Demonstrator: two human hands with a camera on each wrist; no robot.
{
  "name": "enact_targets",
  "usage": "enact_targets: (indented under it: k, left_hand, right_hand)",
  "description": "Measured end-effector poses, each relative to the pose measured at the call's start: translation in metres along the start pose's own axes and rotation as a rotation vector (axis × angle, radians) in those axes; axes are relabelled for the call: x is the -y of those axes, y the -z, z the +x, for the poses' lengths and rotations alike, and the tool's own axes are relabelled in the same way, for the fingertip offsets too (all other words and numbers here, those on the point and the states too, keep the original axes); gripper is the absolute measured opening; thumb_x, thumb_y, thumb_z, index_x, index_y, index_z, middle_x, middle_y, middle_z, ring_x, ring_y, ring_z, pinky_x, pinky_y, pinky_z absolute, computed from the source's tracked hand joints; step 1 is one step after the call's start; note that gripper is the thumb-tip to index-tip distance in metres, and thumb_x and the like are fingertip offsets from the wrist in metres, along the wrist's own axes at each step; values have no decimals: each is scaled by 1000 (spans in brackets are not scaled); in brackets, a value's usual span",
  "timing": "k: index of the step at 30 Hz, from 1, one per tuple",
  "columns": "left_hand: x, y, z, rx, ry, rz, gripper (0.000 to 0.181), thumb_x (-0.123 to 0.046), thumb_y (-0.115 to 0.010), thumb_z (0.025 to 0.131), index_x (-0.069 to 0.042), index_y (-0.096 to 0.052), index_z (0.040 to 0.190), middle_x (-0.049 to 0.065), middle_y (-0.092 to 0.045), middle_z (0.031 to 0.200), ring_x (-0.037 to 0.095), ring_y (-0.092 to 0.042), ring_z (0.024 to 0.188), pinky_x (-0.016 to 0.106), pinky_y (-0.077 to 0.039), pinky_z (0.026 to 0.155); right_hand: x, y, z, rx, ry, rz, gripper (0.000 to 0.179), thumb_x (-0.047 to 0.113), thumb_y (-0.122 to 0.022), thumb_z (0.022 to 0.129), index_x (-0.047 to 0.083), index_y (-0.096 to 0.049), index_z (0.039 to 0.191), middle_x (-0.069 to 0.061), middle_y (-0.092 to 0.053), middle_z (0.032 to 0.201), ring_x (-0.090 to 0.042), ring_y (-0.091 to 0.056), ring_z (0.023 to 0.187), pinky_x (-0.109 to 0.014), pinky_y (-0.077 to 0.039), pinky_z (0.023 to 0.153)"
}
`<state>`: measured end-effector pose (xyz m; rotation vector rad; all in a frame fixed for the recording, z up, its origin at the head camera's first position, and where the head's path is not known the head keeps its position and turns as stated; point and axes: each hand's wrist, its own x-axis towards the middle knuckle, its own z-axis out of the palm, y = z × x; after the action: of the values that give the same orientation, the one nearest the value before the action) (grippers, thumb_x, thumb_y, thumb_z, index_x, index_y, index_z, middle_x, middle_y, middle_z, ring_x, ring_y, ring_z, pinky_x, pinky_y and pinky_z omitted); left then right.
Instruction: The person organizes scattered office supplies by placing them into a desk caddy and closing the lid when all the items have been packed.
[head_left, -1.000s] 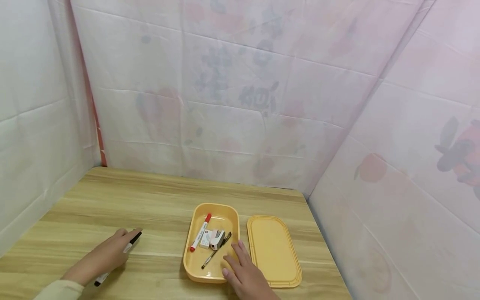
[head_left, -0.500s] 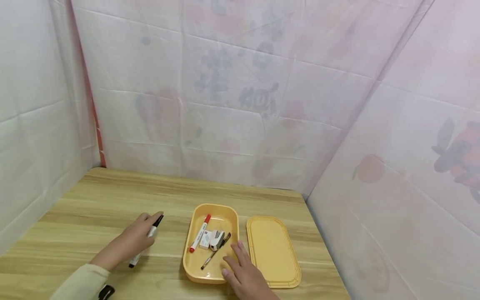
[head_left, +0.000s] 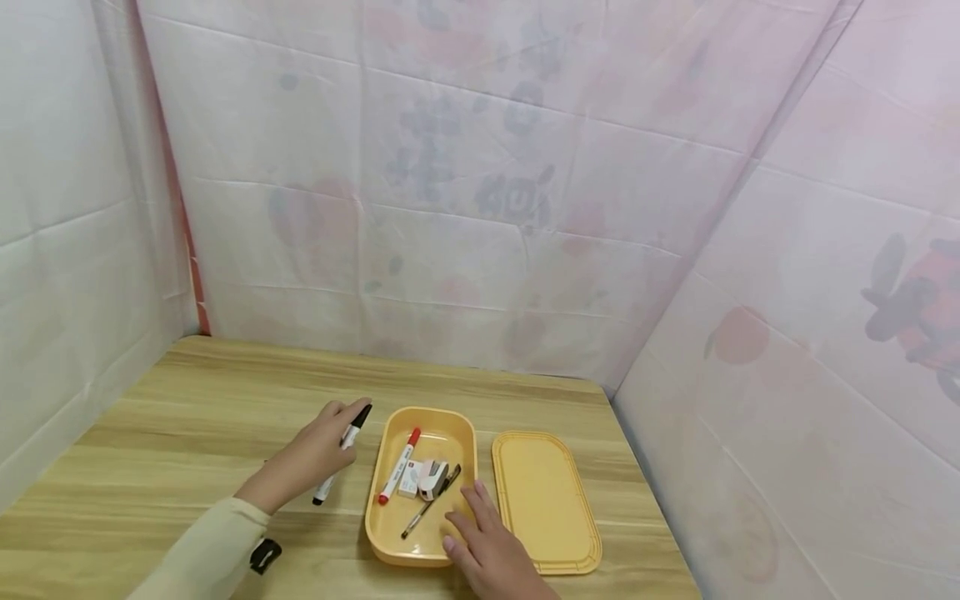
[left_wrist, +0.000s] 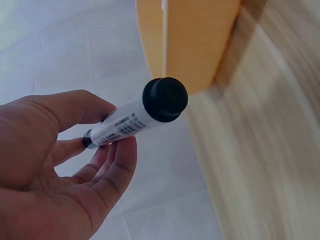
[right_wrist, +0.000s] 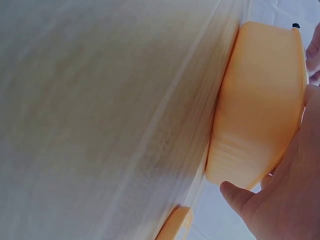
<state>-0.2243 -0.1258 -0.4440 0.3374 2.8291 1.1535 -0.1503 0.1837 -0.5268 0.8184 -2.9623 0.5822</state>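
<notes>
My left hand [head_left: 311, 450] grips a black-capped white marker [left_wrist: 125, 120], held tilted above the table just left of the yellow box [head_left: 408, 560]. In the left wrist view, thumb and fingers pinch its barrel and one black end faces the camera. My right hand [head_left: 495, 546] rests at the box's near right corner, fingers fairly straight over the rim; the right wrist view shows one finger outside the wall. Inside the box lie a red-capped marker [head_left: 399, 467], a small white carton [head_left: 409, 479], a small white and grey stapler [head_left: 433, 481] and a black pen [head_left: 431, 502].
The yellow lid [head_left: 551, 500] lies flat on the wooden table [head_left: 285, 383], right of the box. White printed sheets [head_left: 450, 250] hang behind the table and along both sides. A black strap piece [head_left: 266, 555] shows by the left sleeve.
My left hand has moved right and away from me, bringing the black-capped marker close to the box's left side. My right hand and the box have stayed put.
</notes>
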Motion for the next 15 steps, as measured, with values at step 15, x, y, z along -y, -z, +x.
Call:
enact_targets:
  k: [15]
  left_hand:
    - [-29, -21, 15, 19, -51, -4, 75, -6, -66, 86, -21, -32, 150, 11, -45, 129, 18, -54, 91, 30, -50, 69]
  right_hand:
    - [1, 2, 0, 13, -14, -1, 48, 46, -30, 103, 19, -56, 133, -10, -25, 156, -31, -9, 146, -57, -43, 95]
